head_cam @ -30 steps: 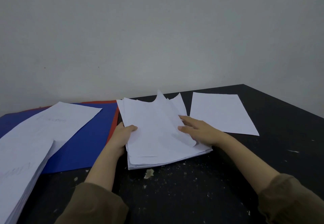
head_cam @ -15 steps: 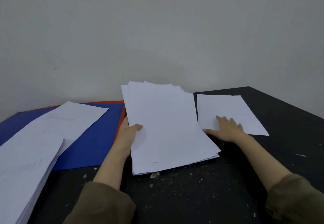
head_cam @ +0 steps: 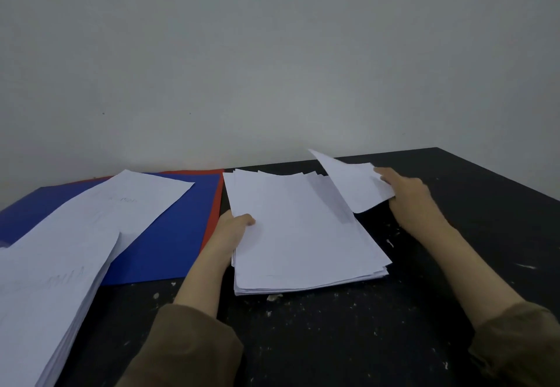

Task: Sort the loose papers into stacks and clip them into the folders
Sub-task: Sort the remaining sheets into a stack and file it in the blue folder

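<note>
A thick stack of white papers (head_cam: 303, 232) lies in the middle of the black table (head_cam: 333, 341). My left hand (head_cam: 231, 230) grips its left edge, thumb on top. To the right, my right hand (head_cam: 407, 192) pinches a single white sheet (head_cam: 354, 183) and holds it tilted up off the table, its far corner raised over the stack's right side. A blue folder (head_cam: 169, 244) lies to the left with a red folder (head_cam: 213, 213) showing under its right edge.
A loose sheet (head_cam: 130, 204) lies across the blue folder. A second tall paper stack (head_cam: 45, 295) fills the near left corner. The wall stands close behind the table. White specks and a paper scrap (head_cam: 274, 296) dot the table's front.
My right hand left the stack, reached to the single sheet lying flat on the right, and has now lifted it toward the stack. My left hand kept its hold on the stack's left edge.
</note>
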